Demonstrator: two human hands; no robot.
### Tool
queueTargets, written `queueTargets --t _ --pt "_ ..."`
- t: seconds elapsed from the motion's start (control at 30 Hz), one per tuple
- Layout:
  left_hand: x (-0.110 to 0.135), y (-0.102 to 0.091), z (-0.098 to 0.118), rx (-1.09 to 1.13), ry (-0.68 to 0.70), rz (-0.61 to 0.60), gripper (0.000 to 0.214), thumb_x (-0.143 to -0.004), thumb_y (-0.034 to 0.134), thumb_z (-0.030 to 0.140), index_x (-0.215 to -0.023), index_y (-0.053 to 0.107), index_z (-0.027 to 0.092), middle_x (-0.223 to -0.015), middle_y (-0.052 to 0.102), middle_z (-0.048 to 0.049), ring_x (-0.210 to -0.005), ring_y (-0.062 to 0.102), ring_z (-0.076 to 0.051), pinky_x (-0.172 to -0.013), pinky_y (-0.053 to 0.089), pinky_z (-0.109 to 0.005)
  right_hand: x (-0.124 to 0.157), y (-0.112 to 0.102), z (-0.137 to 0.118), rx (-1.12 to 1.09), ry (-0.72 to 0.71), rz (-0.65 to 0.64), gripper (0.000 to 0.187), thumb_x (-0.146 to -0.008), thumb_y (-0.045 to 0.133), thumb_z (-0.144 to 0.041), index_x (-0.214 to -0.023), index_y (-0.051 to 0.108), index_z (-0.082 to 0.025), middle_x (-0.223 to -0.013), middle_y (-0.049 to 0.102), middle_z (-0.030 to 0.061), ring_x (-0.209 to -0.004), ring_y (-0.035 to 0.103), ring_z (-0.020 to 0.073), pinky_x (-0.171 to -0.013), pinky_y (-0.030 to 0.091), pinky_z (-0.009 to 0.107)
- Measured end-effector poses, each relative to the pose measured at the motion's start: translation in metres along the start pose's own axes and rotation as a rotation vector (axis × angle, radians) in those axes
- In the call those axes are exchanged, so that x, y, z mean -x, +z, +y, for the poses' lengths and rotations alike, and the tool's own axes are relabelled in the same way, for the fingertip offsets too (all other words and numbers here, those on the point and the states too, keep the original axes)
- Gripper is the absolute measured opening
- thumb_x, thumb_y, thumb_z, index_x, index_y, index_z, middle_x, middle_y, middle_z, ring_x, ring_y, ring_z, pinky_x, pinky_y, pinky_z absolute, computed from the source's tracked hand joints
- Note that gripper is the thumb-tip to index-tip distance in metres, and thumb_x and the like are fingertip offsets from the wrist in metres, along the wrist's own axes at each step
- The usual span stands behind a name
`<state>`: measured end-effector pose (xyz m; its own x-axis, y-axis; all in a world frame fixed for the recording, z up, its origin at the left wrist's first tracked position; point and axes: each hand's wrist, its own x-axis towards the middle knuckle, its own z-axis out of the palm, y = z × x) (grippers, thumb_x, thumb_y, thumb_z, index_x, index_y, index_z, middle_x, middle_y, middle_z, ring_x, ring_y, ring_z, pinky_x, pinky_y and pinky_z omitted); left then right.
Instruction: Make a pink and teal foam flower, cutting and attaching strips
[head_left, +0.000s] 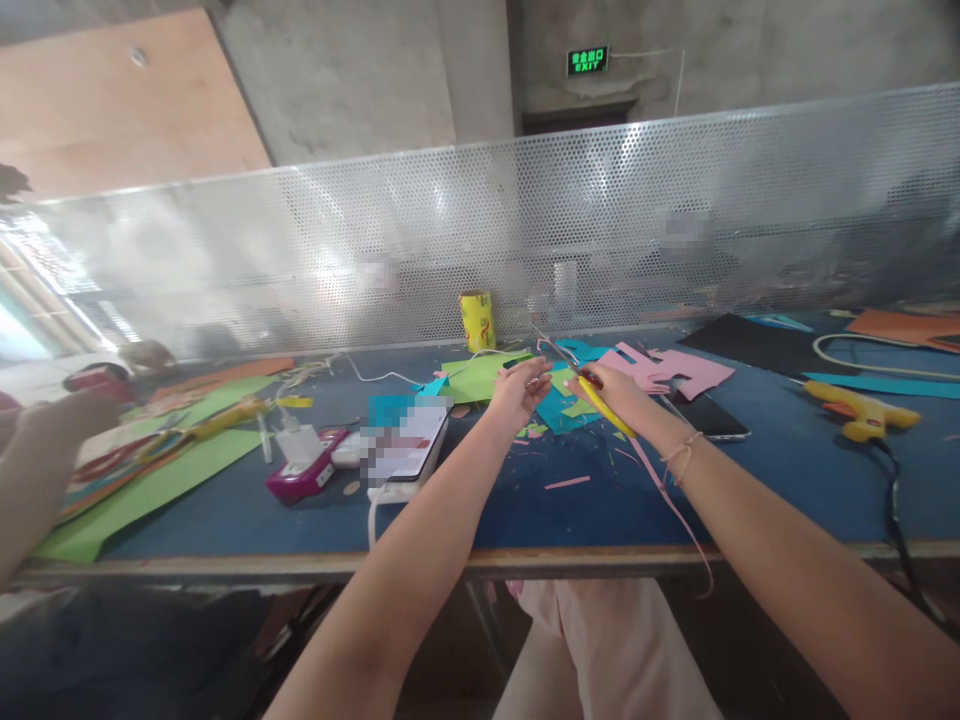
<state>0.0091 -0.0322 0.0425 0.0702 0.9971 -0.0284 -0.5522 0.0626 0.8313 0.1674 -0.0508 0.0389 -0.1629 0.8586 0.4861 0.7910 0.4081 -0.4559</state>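
My right hand (613,388) is wrapped round yellow-handled scissors (598,405), whose metal blades point up and left. A long, thin pink paper strip (664,490) hangs below this hand and past the table's front edge. Close by on the left, my left hand (523,390) has its fingers curled together in a pinch; whatever is between them is too small to make out. Under and around both hands lie blue paper (555,408), green paper (480,378) and small scraps. Cut pink paper (694,370) rests just beyond my right hand.
Left of my arms are a phone (409,440) on a white power strip, a magenta tissue box (307,470) and green sheets (161,495). Another person's arm (45,460) reaches in there. A yellow glue gun (862,410) lies right, and a yellow roll (478,322) stands by the perforated metal divider (420,220).
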Motion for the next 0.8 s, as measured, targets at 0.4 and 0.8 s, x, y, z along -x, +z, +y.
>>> queueTargets --t 0.4,0.8 --pt "-0.007 -0.006 -0.004 -0.049 0.138 -0.027 0.016 -0.061 0.070 0.024 -0.072 0.063 0.015 -0.066 0.062 0.0007 -0.047 0.047 -0.002 -0.050 0.042 -0.016 -0.005 0.009 0.009 -0.023 -0.043 -0.080 0.034 -0.075 0.045 -0.051 -0.070 0.053 -0.019 -0.057 0.051 -0.0017 -0.049 0.043 0.0105 -0.046 0.028 0.022" --pt "-0.003 -0.002 -0.001 -0.073 0.170 0.014 0.016 -0.059 0.069 0.023 -0.067 0.058 0.014 -0.063 0.061 -0.0013 -0.052 0.054 -0.006 -0.052 0.045 -0.019 -0.007 0.024 0.019 -0.161 -0.055 -0.143 0.034 -0.075 0.043 -0.052 -0.068 0.046 -0.019 -0.055 0.045 -0.0051 -0.047 0.041 0.0094 -0.044 0.027 0.022"
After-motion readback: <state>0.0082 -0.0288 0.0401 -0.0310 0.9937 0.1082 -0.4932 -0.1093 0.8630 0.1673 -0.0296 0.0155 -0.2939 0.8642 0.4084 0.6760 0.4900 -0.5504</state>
